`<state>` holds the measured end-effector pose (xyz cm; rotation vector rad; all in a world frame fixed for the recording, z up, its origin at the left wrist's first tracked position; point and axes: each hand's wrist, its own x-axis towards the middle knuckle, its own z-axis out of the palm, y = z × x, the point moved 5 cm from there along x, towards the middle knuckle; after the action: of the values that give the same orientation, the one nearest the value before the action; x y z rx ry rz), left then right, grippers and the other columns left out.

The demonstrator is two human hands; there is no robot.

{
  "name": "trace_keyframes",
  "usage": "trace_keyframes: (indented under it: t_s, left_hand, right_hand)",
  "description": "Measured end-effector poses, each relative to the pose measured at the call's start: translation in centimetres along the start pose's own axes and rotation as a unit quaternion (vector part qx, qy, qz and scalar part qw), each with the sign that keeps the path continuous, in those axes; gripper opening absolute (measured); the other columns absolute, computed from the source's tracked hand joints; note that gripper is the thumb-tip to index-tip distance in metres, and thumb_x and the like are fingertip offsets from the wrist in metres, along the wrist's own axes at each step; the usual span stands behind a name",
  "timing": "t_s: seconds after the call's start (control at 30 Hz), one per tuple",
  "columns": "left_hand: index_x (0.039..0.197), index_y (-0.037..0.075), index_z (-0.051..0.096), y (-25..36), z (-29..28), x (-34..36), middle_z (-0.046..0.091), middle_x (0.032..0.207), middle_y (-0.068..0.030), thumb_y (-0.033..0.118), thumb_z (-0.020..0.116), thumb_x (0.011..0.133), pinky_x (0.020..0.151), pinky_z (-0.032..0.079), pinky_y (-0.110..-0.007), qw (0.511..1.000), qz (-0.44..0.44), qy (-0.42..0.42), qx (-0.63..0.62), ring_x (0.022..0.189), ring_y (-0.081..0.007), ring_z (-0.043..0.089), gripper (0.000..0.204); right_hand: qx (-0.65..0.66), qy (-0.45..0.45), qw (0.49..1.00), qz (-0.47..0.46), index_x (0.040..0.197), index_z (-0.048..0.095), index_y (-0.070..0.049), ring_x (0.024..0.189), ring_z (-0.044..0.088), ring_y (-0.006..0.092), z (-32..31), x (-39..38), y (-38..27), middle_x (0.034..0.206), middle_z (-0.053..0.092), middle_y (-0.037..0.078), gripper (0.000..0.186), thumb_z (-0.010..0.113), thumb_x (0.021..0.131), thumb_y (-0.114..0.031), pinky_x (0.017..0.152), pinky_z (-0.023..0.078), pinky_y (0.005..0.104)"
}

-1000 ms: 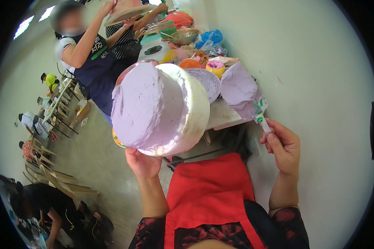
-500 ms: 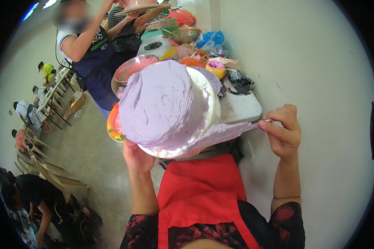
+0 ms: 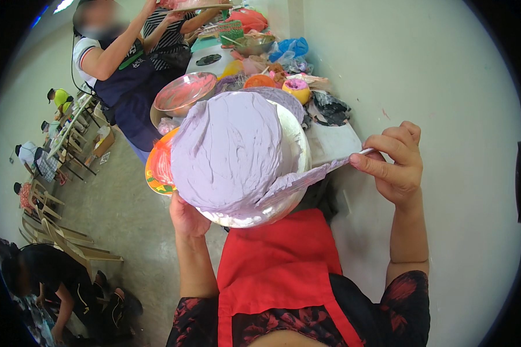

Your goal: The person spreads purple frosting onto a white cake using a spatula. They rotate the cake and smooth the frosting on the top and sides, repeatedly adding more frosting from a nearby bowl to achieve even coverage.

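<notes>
A round cake (image 3: 228, 144) covered in rough lilac icing sits on a silvery white cake board (image 3: 298, 144) in front of me. My left hand (image 3: 189, 217) is closed on the board's near left edge, its fingers partly hidden underneath. On the right, my right hand (image 3: 393, 165) pinches the thin end of a spatula (image 3: 324, 170) whose length is coated in lilac icing. The spatula's far end rests against the cake's near right side, low down by the board. Loose ridges of icing stand along the cake's left edge.
Beyond the cake, a white table (image 3: 333, 141) carries a bowl with pink icing (image 3: 185, 95), a yellow tub (image 3: 297, 89) and several plastic bags. An orange patterned plate (image 3: 163, 165) is at left. A co-worker in a dark apron (image 3: 130, 81) stands far left; a wall (image 3: 446, 115) rises at right.
The cake and board have tipped or turned a little and sit slightly lower. My right hand has risen a little, and the spatula slants more steeply against the cake's side.
</notes>
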<state>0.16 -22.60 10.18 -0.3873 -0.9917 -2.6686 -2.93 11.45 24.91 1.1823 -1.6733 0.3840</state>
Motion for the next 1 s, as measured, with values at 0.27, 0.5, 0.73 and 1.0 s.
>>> trace_keyframes:
  t_s: [0.27,0.5,0.73,1.0]
  left_hand:
    - [0.139,-0.004,0.037,-0.1,-0.9,-0.1,0.049,0.137,-0.0170,0.034,0.042,0.095,0.102,0.043,-0.046,0.999,-0.031,0.000,0.010,0.124,-0.0311,0.051,0.058]
    - [0.143,-0.002,0.032,0.2,1.3,2.3,0.043,0.141,-0.0192,0.037,0.043,0.096,0.106,0.039,-0.047,0.992,-0.033,0.033,0.119,0.126,-0.0332,0.047,0.062]
    - [0.144,-0.001,0.030,0.2,3.2,4.2,0.041,0.143,-0.0186,0.039,0.044,0.095,0.107,0.038,-0.047,0.986,-0.050,0.004,0.157,0.128,-0.0332,0.045,0.065]
    - [0.145,0.000,0.028,-0.9,3.7,3.9,0.039,0.145,-0.0180,0.042,0.046,0.093,0.108,0.036,-0.047,0.986,-0.060,-0.003,0.158,0.131,-0.0333,0.042,0.069]
  right_hand:
    - [0.003,-0.013,1.000,-0.011,0.091,0.076,-0.025,0.070,0.048,0.0139,-0.9,0.9,0.1,0.084,0.060,-0.005,0.034,0.071,0.063,-0.007,0.075,0.031,0.0334]
    - [0.021,-0.036,0.999,-0.017,0.089,0.076,-0.024,0.071,0.050,0.0150,-1.1,1.3,0.5,0.085,0.061,-0.005,0.028,0.070,0.067,-0.008,0.077,0.033,0.0329]
    - [0.082,-0.036,0.996,-0.020,0.088,0.076,-0.025,0.074,0.053,0.0157,-0.7,1.9,1.8,0.085,0.062,-0.004,0.030,0.072,0.066,-0.005,0.082,0.035,0.0334]
    - [0.111,-0.042,0.992,-0.036,0.086,0.077,-0.022,0.079,0.055,0.0164,-0.6,2.0,4.0,0.085,0.064,-0.003,0.031,0.071,0.064,-0.001,0.086,0.037,0.0339]
